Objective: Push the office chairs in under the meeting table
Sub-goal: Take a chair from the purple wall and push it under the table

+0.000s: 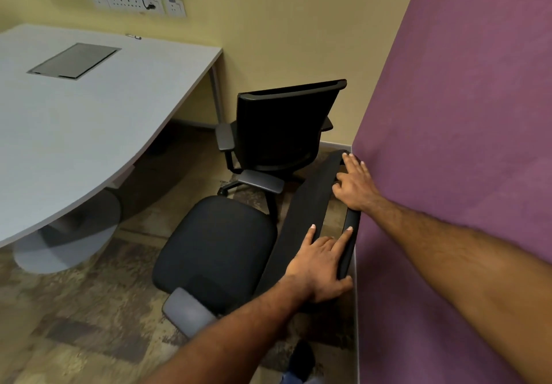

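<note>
1. Black fabric covers the near office chair (215,243), which stands on the carpet (89,309) between the grey desk (89,108) and the purple wall (463,114). Its seat is outside the desk edge, not under it.
2. The person's left hand (319,267) lies over the near end of the backrest (304,204), with two fingers stretched forward and the thumb on the rear side.
3. The right hand (355,186) rests on the far end of the same backrest, just beside the purple wall, with some fingers bent on the rim.
4. Both hands are apart from each other, and neither closes round the backrest.
5. A second office chair (283,126) stands further back, near the yellow wall (283,25), beside the end of the desk and also not under it.
6. The desk top has a dark hatch (74,61) set in it.
</note>
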`<state>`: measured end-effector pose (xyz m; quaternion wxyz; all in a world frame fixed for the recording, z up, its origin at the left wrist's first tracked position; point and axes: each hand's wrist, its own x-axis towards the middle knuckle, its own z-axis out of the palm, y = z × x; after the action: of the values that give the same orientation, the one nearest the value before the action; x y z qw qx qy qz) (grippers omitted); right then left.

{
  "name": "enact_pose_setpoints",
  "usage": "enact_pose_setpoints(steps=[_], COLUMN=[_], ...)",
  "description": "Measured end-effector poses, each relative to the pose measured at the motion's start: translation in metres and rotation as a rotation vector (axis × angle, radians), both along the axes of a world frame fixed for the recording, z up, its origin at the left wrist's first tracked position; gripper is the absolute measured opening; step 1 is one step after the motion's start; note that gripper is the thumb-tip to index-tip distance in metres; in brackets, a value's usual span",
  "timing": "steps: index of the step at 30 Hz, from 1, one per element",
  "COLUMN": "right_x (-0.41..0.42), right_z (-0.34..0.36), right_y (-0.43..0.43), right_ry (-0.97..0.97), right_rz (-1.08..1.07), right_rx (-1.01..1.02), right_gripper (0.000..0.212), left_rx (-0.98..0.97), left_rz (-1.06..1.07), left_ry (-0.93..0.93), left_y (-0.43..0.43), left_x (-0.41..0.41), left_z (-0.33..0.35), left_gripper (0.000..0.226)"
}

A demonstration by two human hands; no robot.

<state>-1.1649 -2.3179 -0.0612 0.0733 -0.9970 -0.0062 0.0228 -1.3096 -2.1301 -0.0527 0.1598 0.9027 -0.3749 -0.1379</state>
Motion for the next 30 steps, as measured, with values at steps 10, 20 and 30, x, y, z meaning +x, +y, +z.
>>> enact_pose_setpoints(steps=[10,20,30], right_x=[-0.092,-0.141,-0.171], right_z=[0.002,0.005,0.002], right_y=[0.048,0.090,0.110], right_ry=[0.031,0.113,-0.075], right_rz=[-0.165,-0.008,0.099], right_rx=[-0.059,-0.095,0.157], right_gripper=[0.048,0.064,0.067], left_rx=[0.033,0.024,-0.038], left_rz=[-0.052,0.052,0.321], left_ry=[-0.005,-0.066,-0.285], left_y=[0.082,0.155,0.200], left_x=[-0.058,-0.089,-0.131], left_z=[0.004,-0.003,-0.006], left_gripper=[0.090,0.066,0.066])
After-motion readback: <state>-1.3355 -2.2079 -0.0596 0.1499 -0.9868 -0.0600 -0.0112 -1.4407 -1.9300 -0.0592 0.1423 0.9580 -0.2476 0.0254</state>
